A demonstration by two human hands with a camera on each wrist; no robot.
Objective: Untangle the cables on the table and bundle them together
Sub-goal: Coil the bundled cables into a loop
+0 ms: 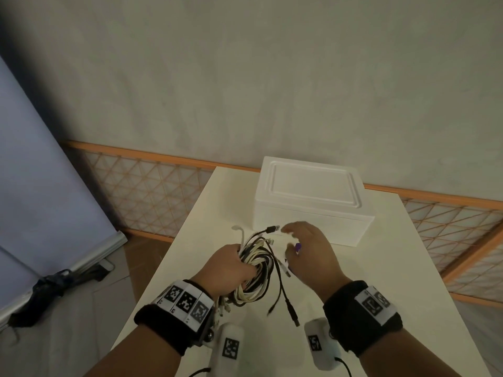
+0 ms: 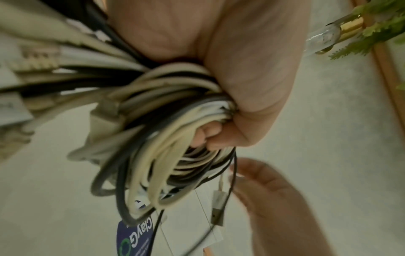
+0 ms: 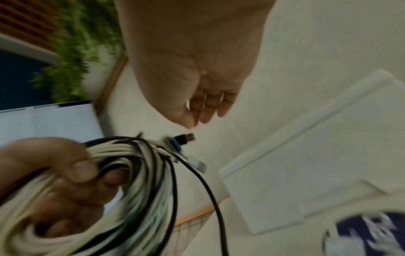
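Observation:
My left hand (image 1: 231,268) grips a coil of white and black cables (image 1: 258,265) above the white table (image 1: 190,240). In the left wrist view the fingers (image 2: 210,135) curl round the looped cables (image 2: 157,138). Two black ends with plugs (image 1: 292,314) hang loose below the coil. Several plug ends (image 1: 272,229) stick out at the coil's far side. My right hand (image 1: 287,242) hovers just right of the coil, fingers spread and relaxed, holding nothing. In the right wrist view its fingers (image 3: 203,112) hang above a black plug (image 3: 186,137), apart from it.
A white foam box (image 1: 313,200) with its lid on stands at the back of the table. A small purple-blue labelled item (image 1: 298,247) shows under my right hand. An orange-framed lattice fence (image 1: 141,186) runs behind the table, and a blue-grey panel (image 1: 40,172) leans at the left.

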